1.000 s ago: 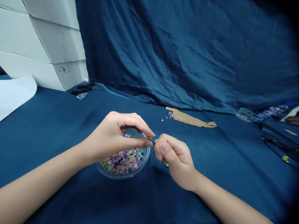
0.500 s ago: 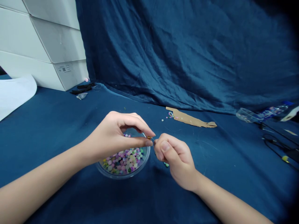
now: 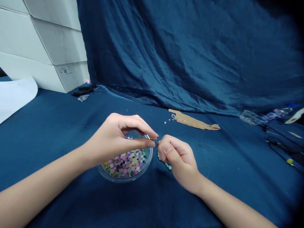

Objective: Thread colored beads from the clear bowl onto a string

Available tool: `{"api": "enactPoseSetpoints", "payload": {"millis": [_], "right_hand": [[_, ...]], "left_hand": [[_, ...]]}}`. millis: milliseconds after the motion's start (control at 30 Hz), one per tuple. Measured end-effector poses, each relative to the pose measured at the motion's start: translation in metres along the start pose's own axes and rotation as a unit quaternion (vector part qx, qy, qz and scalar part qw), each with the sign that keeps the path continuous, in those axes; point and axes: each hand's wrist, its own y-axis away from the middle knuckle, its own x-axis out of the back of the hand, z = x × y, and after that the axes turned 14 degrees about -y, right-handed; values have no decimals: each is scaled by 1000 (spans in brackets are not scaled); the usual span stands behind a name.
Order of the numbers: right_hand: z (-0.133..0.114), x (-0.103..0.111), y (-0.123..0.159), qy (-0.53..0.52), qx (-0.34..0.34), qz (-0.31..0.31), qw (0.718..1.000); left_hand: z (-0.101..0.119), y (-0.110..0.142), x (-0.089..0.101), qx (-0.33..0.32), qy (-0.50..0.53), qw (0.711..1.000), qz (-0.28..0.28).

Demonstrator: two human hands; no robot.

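A clear plastic bowl (image 3: pixel 142 169) full of small pastel beads sits on the blue cloth. Above it my left hand (image 3: pixel 118 139) pinches a small amber bead (image 3: pixel 152 138) between thumb and forefinger. My right hand (image 3: pixel 177 158) is closed just to the right, fingertips almost touching the left ones, pinching a thin string that I can barely make out. A short run of threaded beads (image 3: pixel 166 164) hangs below the right hand, over the cloth.
A strip of brown cardboard (image 3: pixel 194 122) with a few loose beads lies behind the hands. White boxes (image 3: pixel 45 44) and a white sheet (image 3: pixel 14 95) stand at the left. Cables (image 3: pixel 282 148), a clear plastic container (image 3: pixel 250 117) and a bottle (image 3: pixel 277 114) lie at the right.
Hardly any movement. My right hand has shifted slightly up and left toward the bead, showing more of the threaded beads beneath it.
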Motion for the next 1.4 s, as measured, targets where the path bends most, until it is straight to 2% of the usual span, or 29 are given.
{"api": "enactPoseSetpoints", "payload": {"millis": [267, 400, 567, 667, 800, 900, 1000, 1100, 1200, 1300, 1400], "right_hand": [[2, -2, -5, -12, -33, 48, 998], [2, -2, -5, -3, -52, 42, 998], [5, -2, -5, -26, -64, 28, 997], [5, -2, -4, -26, -55, 4, 998], [1, -1, -4, 61, -17, -25, 998], [0, -1, -4, 106, 20, -14, 994], [4, 0, -4, 108, 56, 18, 992], [8, 1, -4, 80, 72, 51, 993], [9, 1, -4, 66, 59, 62, 994], [7, 0, -5, 75, 49, 54, 994], [6, 0, -5, 72, 41, 49, 995]], "left_hand": [[1, -2, 0, -30, -41, 999, 8], [1, -2, 0, -28, -59, 998, 6], [4, -1, 4, 6, -42, 999, 3], [8, 1, 8, 3, -40, 999, 2], [12, 1, 16, -2, -60, 998, -17], [8, 0, 27, -19, -130, 990, -57], [-4, 0, 39, -39, -296, 949, -103], [-18, 2, 47, -23, -474, 869, -142], [-28, 4, 47, 10, -550, 810, -205], [-32, 4, 45, 40, -565, 791, -232], [-32, 3, 44, 25, -566, 792, -225]]}}
